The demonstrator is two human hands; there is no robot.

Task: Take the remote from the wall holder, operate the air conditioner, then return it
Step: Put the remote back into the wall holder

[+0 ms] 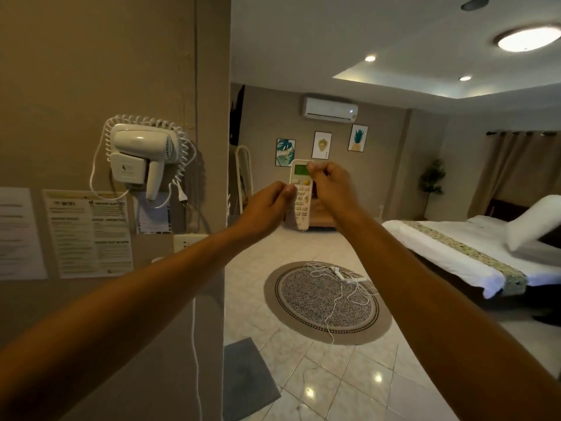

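A white remote (301, 202) with a green screen and several buttons stands upright at arm's length, its face toward me. My left hand (267, 205) grips its left edge at mid-height. My right hand (329, 186) holds the right edge near the top, the thumb resting by the screen. High on the far wall, above and right of the remote, hangs the white air conditioner (330, 109) with a small light lit at its right end. No wall holder for the remote can be made out.
On the near left wall hang a white hair dryer (142, 154) with a coiled cord, paper notices (88, 232) and a socket (188, 241). A round rug (326, 302) with tangled white cables lies on the tiled floor. A bed (473, 250) stands at the right.
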